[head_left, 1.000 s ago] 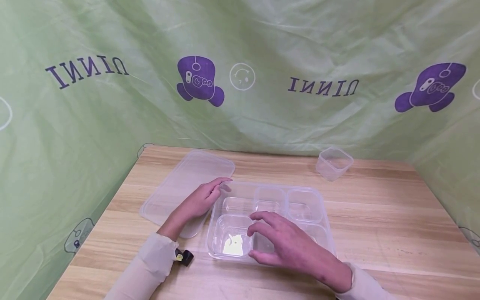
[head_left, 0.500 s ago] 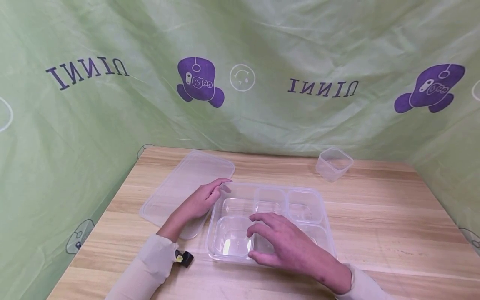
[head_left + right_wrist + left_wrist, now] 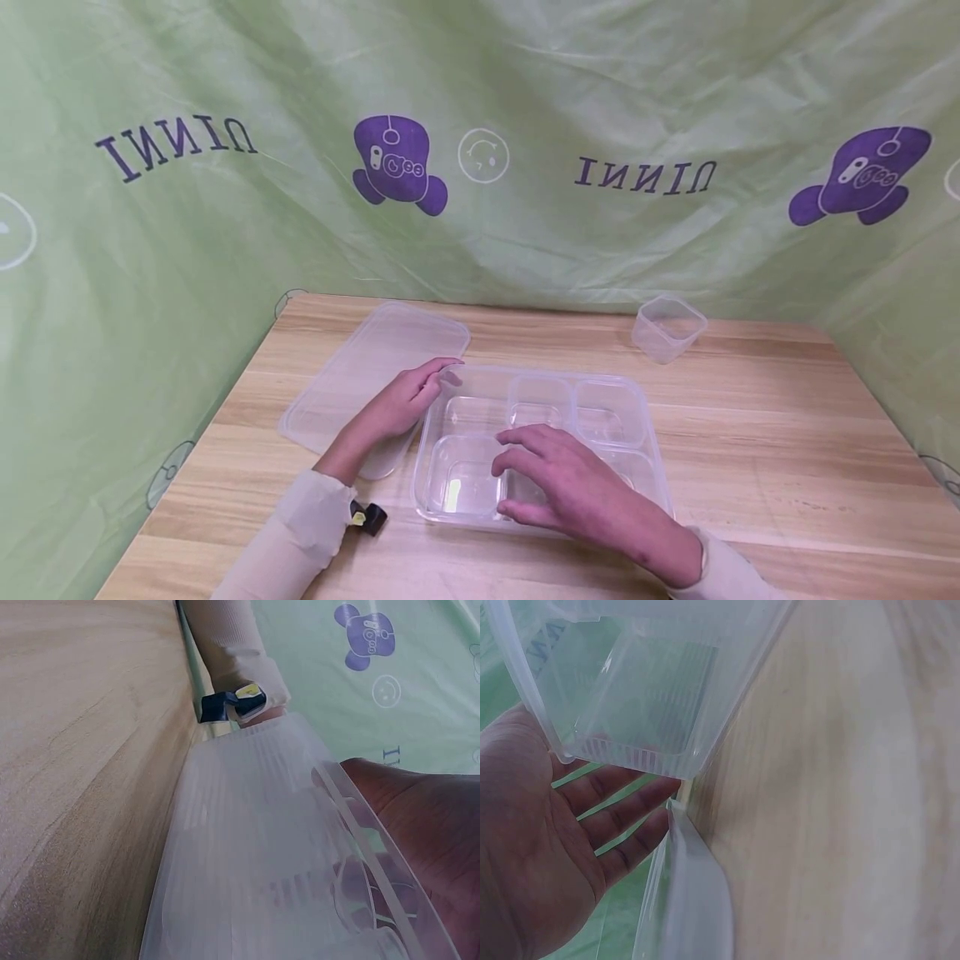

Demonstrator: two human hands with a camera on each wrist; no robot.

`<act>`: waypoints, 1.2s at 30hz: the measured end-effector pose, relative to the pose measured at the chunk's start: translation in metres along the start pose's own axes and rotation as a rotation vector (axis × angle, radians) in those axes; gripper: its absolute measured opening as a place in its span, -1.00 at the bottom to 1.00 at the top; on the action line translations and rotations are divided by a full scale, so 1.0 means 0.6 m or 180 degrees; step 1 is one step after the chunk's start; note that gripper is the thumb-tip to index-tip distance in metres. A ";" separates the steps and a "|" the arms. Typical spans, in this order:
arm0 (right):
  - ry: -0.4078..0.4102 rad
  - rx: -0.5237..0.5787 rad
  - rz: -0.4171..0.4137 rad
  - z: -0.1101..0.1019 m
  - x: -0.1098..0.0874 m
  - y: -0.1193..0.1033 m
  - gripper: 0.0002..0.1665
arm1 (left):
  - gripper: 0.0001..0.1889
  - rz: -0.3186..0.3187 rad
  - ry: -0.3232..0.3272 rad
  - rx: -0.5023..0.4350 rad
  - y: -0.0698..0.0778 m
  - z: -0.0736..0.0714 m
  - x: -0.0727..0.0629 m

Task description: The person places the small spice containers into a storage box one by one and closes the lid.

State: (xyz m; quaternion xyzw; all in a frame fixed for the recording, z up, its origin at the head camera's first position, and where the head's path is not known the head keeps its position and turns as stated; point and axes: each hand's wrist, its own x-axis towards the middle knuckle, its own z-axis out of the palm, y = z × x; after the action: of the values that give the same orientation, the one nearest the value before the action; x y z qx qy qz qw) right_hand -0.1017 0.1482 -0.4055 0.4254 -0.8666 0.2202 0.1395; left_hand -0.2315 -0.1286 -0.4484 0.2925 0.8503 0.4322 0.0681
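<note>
Hands nearly unmoved at rectangular plastic box

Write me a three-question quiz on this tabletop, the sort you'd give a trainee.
1. True or false: the lid lies off the large box, to its left.
2. Which hand is at the large box's far left corner? A) left B) right
3. Fill in: one small clear cup stands outside the large box, beyond its far ___ corner.
Key: 1 true; 2 A, the left hand; 3 right.
</note>
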 end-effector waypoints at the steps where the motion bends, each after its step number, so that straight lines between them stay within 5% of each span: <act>1: -0.0005 -0.0011 -0.0005 0.000 0.000 0.000 -0.61 | -0.51 0.0000 -0.0001 0.0000 0.000 0.000 0.000; 36: -0.0382 -0.0522 -0.0112 -0.011 0.011 -0.006 -0.66 | -0.50 -0.0003 -0.0036 -0.0031 0.000 0.001 0.000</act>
State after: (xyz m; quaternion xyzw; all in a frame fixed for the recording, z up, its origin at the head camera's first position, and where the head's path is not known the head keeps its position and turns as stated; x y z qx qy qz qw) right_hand -0.1023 0.1453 -0.3960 0.4401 -0.8810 0.1202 0.1255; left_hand -0.2314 -0.1283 -0.4485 0.2942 0.8479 0.4346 0.0745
